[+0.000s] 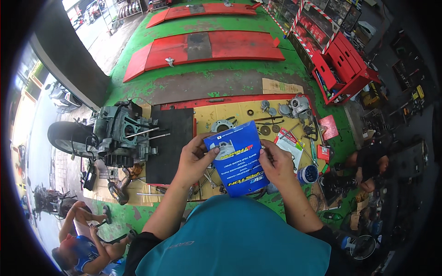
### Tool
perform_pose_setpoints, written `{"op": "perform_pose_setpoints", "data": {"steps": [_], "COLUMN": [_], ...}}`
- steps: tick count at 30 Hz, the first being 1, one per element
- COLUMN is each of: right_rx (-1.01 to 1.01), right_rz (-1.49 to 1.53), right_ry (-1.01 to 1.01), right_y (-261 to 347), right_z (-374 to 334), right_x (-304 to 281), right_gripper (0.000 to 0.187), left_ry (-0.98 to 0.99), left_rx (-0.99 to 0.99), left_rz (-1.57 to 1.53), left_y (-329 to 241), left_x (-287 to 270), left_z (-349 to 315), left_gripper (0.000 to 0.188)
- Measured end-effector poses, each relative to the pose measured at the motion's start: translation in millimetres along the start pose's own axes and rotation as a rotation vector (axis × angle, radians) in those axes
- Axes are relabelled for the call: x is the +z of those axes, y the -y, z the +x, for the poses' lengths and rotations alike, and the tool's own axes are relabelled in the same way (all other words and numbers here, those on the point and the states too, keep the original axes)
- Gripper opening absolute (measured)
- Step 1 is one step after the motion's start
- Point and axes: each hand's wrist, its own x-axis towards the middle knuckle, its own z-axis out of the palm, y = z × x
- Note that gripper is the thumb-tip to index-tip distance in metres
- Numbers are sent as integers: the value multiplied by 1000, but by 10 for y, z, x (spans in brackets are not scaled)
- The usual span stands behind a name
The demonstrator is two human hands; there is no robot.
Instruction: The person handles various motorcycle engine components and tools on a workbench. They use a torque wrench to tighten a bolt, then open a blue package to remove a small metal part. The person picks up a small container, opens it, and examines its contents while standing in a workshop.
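Observation:
Between my two hands is a flat blue box (241, 168) with yellow and white print and a picture of a metal part, tilted and held over the near edge of the work surface. My left hand (197, 158) grips its left side, thumb on the front face. On the opposite side, my right hand (277, 162) pinches the edge between thumb and fingers. Just beyond the box lies a round metal engine part (223, 125), partly covered by it. To the right sits a red and white packet (289, 146) among small loose parts.
A motorcycle engine with its wheel (122, 131) stands left of a black mat (177, 145). Cardboard (246, 109) bears several metal parts. A blue-and-white tub (308, 174) is near right. Red lift platforms (230, 46) lie beyond; other people are at lower left (94, 246) and right (368, 161).

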Motion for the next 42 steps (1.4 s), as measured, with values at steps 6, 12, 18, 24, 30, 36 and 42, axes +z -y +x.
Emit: {"op": "perform_pose_setpoints", "data": {"steps": [6, 12, 18, 24, 30, 36, 42], "right_rx": [31, 64, -202, -550, -711, -476, -59], "right_rz": [93, 170, -49, -345, -442, -283, -66], "right_ry": [-72, -23, -130, 95, 38, 197, 530], "right_y": [43, 67, 196, 418, 394, 523, 693], "right_z": [-93, -112, 49, 491, 469, 432, 540], "right_x": [67, 2, -155, -514, -517, -633, -892], "right_gripper": [21, 23, 39, 37, 21, 10, 15], "left_ry": [50, 76, 83, 203, 46, 42, 98], "left_rx": [-12, -102, -108, 29, 1, -66, -57], "left_rz": [-61, -69, 145, 334, 32, -46, 21], "left_y": [-62, -99, -248, -424, -366, -297, -367], "left_x": [-74, -119, 33, 237, 371, 365, 405], "left_z": [-63, -95, -45, -2, -68, -185, -163], "left_gripper": [60, 60, 61, 60, 47, 21, 20]}}
